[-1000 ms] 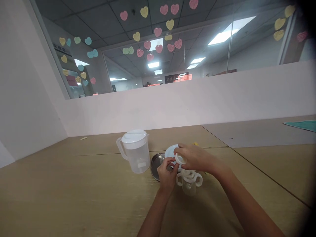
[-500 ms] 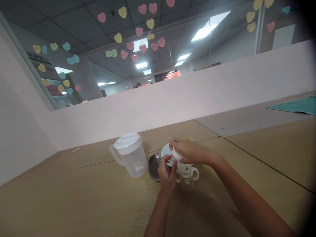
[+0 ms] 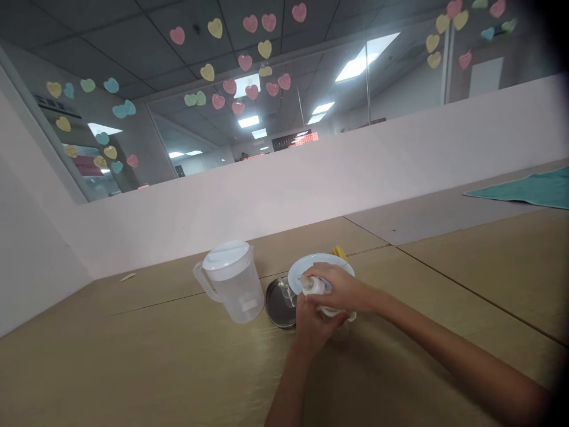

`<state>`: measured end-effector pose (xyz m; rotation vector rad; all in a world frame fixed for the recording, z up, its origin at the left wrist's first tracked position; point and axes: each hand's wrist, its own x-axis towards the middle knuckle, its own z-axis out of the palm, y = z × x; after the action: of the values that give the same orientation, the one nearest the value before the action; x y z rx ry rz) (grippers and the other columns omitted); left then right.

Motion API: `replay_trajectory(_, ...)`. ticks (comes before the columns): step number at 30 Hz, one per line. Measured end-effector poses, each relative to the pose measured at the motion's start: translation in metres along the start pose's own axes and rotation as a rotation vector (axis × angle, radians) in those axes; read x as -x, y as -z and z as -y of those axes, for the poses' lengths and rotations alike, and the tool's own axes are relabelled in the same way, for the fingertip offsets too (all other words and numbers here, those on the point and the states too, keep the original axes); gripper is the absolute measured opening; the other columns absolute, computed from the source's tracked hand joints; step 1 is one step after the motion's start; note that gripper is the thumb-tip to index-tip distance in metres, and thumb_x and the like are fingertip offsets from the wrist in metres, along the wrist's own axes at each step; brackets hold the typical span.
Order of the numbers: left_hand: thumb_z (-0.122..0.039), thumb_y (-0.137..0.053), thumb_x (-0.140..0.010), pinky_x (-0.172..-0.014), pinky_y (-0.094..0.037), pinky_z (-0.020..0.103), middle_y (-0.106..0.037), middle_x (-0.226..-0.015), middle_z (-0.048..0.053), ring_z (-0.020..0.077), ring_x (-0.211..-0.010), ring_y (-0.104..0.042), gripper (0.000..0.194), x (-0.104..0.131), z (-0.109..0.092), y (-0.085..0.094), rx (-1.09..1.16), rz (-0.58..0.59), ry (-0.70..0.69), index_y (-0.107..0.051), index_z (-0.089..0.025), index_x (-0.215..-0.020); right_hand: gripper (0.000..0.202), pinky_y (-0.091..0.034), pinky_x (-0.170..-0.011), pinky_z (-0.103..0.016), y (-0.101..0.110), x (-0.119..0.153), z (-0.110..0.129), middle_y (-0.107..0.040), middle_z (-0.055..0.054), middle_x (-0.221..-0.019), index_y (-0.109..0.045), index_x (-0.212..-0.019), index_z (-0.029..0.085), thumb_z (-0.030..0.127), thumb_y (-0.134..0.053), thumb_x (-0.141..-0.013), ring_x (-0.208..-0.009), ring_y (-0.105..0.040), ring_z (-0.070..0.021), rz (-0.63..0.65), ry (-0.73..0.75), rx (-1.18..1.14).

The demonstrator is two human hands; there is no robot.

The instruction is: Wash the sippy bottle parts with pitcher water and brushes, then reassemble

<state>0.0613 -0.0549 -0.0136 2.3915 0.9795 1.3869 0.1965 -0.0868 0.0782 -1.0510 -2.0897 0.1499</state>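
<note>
My right hand [image 3: 340,287] is closed around a white bottle top [image 3: 315,286] with a translucent tip, tilted to the left. Under it is a clear two-handled baby bottle, mostly covered by my hands; one pale handle [image 3: 352,316] shows at the right. My left hand [image 3: 313,326] is wrapped around the upper part of the bottle, thumb stretched across its front. The top is close above the bottle's mouth; whether they touch is hidden. Behind my hands lies a pale blue plate [image 3: 306,264].
A clear pitcher [image 3: 240,293] with a white lid stands left of my hands. Between them lies a round metal dish [image 3: 278,308] with something clear in it. A yellow object [image 3: 339,253] lies behind the plate. A green cloth [image 3: 528,187] is at the far right, by the white wall [image 3: 288,196].
My left hand has moved from beside the bottle top down onto the bottle. My right hand has lowered the top toward the bottle and turned it. The camera view has shifted slightly.
</note>
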Motion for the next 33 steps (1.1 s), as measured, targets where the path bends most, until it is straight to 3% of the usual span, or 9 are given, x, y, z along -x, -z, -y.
replay_trajectory(5, -0.035, -0.07, -0.061, -0.076, -0.047, 0.038, -0.063, -0.091, 0.007, 0.0223, -0.086, -0.057, 0.042, -0.002, -0.002, -0.004, 0.003, -0.054, -0.08, -0.059, -0.016, -0.096, 0.027, -0.022, -0.107, -0.048, -0.037, 0.033, -0.035, -0.063, -0.003, -0.092, -0.053, -0.101, 0.021, 0.034, -0.056, -0.077, -0.087, -0.058, -0.0171, -0.324, 0.129, 0.023)
replay_trajectory(11, -0.031, -0.068, -0.061, -0.08, -0.046, 0.037, -0.063, -0.094, 0.007, 0.0219, -0.088, -0.056, 0.045, -0.005, -0.005, -0.002, 0.001, -0.016, -0.061, -0.058, -0.016, -0.102, 0.027, -0.018, -0.107, -0.051, -0.042, 0.049, -0.043, -0.061, -0.003, -0.094, -0.051, -0.105, 0.021, 0.031, -0.051, -0.08, -0.091, -0.056, -0.0177, -0.313, 0.111, 0.036)
replay_trajectory(14, -0.033, -0.065, -0.065, -0.083, -0.045, 0.038, -0.062, -0.099, 0.008, 0.0226, -0.091, -0.056, 0.047, -0.004, -0.002, -0.002, -0.004, 0.0, -0.06, -0.055, -0.016, -0.107, 0.028, -0.025, -0.103, -0.049, -0.046, 0.049, -0.04, -0.059, -0.006, -0.099, -0.048, -0.107, 0.02, 0.031, -0.047, -0.082, -0.095, -0.053, -0.0196, -0.358, 0.099, 0.023)
replay_trajectory(18, -0.033, -0.061, -0.069, -0.084, -0.044, 0.039, -0.061, -0.101, 0.009, 0.023, -0.094, -0.055, 0.045, -0.002, 0.0, -0.004, -0.018, -0.002, -0.063, -0.052, -0.016, -0.109, 0.023, -0.036, -0.092, -0.045, -0.051, 0.048, -0.039, -0.055, -0.007, -0.094, -0.05, -0.097, 0.019, 0.034, -0.046, -0.08, -0.091, -0.051, -0.0207, -0.412, 0.048, 0.029)
replay_trajectory(21, -0.036, -0.061, -0.07, -0.084, -0.043, 0.039, -0.06, -0.102, 0.01, 0.0236, -0.095, -0.054, 0.046, -0.002, -0.003, -0.004, -0.025, -0.007, -0.073, -0.05, -0.016, -0.11, 0.022, -0.03, -0.096, -0.049, -0.052, 0.048, -0.042, -0.053, -0.003, -0.084, -0.052, -0.092, 0.02, 0.035, -0.048, -0.077, -0.084, -0.051, -0.0192, -0.435, 0.052, 0.067)
replay_trajectory(24, -0.039, -0.06, -0.07, -0.084, -0.043, 0.039, -0.059, -0.103, 0.01, 0.0241, -0.095, -0.055, 0.046, -0.002, -0.007, -0.003, -0.032, -0.001, -0.043, -0.05, -0.017, -0.11, 0.027, -0.021, -0.102, -0.052, -0.051, 0.049, -0.046, -0.056, -0.002, -0.085, -0.049, -0.101, 0.02, 0.033, -0.049, -0.077, -0.082, -0.053, -0.0181, -0.463, 0.078, 0.044)
replay_trajectory(28, -0.042, -0.062, -0.069, -0.082, -0.045, 0.038, -0.059, -0.104, 0.01, 0.0232, -0.094, -0.055, 0.051, -0.002, -0.01, -0.003, -0.03, 0.001, -0.002, -0.047, -0.017, -0.111, 0.035, -0.019, -0.104, -0.051, -0.053, 0.053, -0.049, -0.058, -0.006, -0.097, -0.042, -0.111, 0.019, 0.031, -0.046, -0.078, -0.092, -0.055, -0.0203, -0.499, 0.099, -0.034)
replay_trajectory(33, -0.043, -0.066, -0.065, -0.074, -0.047, 0.034, -0.06, -0.094, 0.008, 0.0208, -0.087, -0.058, 0.049, 0.002, -0.008, -0.005, -0.072, -0.071, 0.003, -0.046, -0.017, -0.101, 0.024, -0.022, -0.105, -0.047, -0.056, 0.055, -0.052, -0.059, -0.005, -0.094, -0.045, -0.101, 0.021, 0.031, -0.042, -0.08, -0.095, -0.054, -0.0204, -0.475, 0.03, -0.2)
